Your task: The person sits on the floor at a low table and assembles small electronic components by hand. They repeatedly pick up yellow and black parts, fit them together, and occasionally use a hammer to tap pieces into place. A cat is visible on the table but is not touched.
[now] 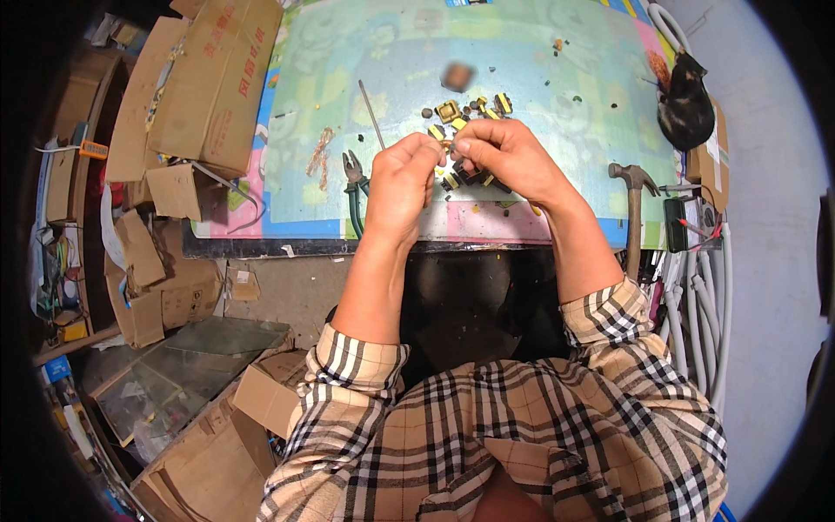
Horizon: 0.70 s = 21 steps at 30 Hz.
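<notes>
Over the near middle of the table, my left hand (pixel 403 180) and my right hand (pixel 507 159) meet, fingertips pinched together. Between them shows a small copper-coloured piece (pixel 447 146), mostly hidden by the fingers, so its kind is unclear. Around and beneath the hands lie several small transformer-like parts with yellow bands (pixel 502 103) and dark cores. One yellow-framed part (pixel 448 110) rests just beyond the fingers. Green-handled pliers (pixel 354 187) lie beside my left wrist, and a thin metal rod (pixel 371 113) reaches away past that hand.
A bundle of copper wire (pixel 320 159) lies left on the patterned table mat (pixel 348 52). At the right edge are a hammer (pixel 635 187) and a dark rounded thing (pixel 684 104) I cannot make out. Cardboard boxes (pixel 213 87) crowd the left; grey tubes (pixel 706 304) stand at right.
</notes>
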Available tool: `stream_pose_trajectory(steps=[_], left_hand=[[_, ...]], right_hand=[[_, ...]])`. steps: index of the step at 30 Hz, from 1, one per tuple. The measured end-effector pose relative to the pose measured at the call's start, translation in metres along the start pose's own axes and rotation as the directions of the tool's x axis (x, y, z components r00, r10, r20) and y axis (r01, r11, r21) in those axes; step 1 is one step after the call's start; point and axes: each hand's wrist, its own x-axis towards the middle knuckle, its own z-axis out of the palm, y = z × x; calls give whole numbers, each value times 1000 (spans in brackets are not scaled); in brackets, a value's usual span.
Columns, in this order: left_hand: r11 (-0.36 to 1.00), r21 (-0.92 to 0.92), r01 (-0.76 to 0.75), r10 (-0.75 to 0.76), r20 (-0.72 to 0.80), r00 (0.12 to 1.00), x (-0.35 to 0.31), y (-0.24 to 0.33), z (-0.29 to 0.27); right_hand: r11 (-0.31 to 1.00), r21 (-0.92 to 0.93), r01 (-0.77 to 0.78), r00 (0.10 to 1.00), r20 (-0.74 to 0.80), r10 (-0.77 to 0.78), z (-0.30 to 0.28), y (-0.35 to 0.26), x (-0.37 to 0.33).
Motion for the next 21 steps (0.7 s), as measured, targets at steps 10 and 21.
stream_pose_trajectory(steps=[10,21], left_hand=[[970,174,-171,206,-211,955,2,-5,8],[904,352,-244,338,-237,911,7,-9,2]], right_hand=[[996,-93,-4,996,89,12,-2,-6,-3],[997,64,35,994,99,-41,-8,-23,-11]])
